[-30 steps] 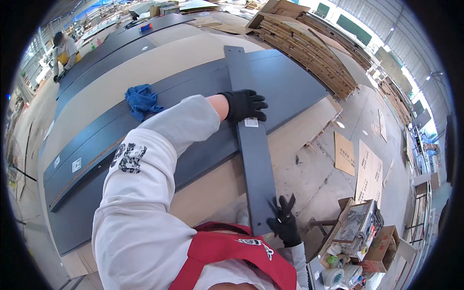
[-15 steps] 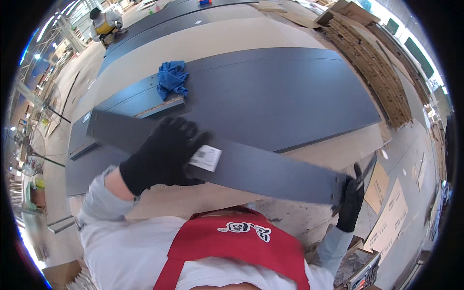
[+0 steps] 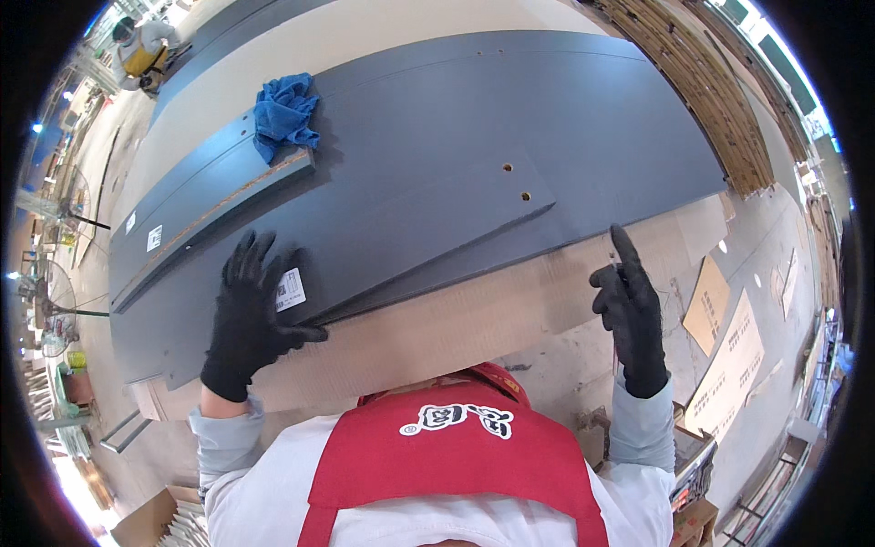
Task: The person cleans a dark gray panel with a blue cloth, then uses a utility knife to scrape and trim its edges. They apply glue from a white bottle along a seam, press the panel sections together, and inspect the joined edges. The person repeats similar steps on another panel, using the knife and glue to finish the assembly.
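A narrow dark grey board [image 3: 410,237] with two holes near its right end lies slanted on a wide dark grey panel [image 3: 583,118]. My left hand [image 3: 241,314], in a black glove, rests at the board's near edge with its fingers spread, beside a white label [image 3: 290,290]. Off the panel's front edge, to the right, is my right hand [image 3: 631,314], also gloved in black. Its index finger points away from me while the others curl in. Something thin seems to show by those fingers, too small to name.
A crumpled blue cloth [image 3: 285,114] lies at the far end of another narrow board [image 3: 219,205] with a raw chipboard edge. Cardboard [image 3: 474,314] sits beneath the panel. Stacked flat brown boards [image 3: 697,87] stand at the right. Another person [image 3: 141,55] works at the far left.
The narrow board, held up in both hands before, now lies on the wide panel. My right hand has let go of its end. My left hand has moved left, with its fingers spread.
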### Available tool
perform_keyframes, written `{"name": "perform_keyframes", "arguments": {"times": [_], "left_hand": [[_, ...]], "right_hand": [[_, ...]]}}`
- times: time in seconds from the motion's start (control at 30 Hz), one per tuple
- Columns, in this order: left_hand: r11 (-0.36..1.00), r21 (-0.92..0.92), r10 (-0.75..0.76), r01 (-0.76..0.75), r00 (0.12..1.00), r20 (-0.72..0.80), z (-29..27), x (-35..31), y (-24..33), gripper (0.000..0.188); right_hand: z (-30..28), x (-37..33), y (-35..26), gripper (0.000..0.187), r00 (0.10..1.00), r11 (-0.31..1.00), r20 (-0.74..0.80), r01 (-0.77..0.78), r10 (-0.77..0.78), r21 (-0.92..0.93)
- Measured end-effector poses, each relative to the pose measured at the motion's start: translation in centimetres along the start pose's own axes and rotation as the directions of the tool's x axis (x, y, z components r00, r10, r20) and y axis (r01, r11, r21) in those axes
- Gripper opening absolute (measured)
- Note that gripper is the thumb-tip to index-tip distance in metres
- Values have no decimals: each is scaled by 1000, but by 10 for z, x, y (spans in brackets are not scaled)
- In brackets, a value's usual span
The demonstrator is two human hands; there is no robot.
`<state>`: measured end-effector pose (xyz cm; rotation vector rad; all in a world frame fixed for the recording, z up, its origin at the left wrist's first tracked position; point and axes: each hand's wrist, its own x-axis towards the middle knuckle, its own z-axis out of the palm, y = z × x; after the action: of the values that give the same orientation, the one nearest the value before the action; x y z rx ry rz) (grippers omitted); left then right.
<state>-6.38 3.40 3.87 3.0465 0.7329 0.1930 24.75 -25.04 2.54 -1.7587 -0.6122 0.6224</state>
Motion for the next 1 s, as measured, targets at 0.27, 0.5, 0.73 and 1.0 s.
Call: {"name": "perform_keyframes", "arguments": {"times": [0.27,0.5,0.73,1.0], "left_hand": [[978,-180,106,-106,994,-12,30,26,25,88],[965,-230,137,-129,990,20,26,16,17,76],[960,-258,136,-113,988,74,26,19,17,75],[952,-273,153,-138,988,36,29,21,14,67]], "right_hand": [[55,-7,-21,46,991,878,81,134,-109,-459],[111,-44,-35,46,947,767,275,297,-163,-569],[111,-38,-29,47,991,695,42,118,-126,-710],[108,-39,-31,18,973,628,129,224,-193,-746]]}}
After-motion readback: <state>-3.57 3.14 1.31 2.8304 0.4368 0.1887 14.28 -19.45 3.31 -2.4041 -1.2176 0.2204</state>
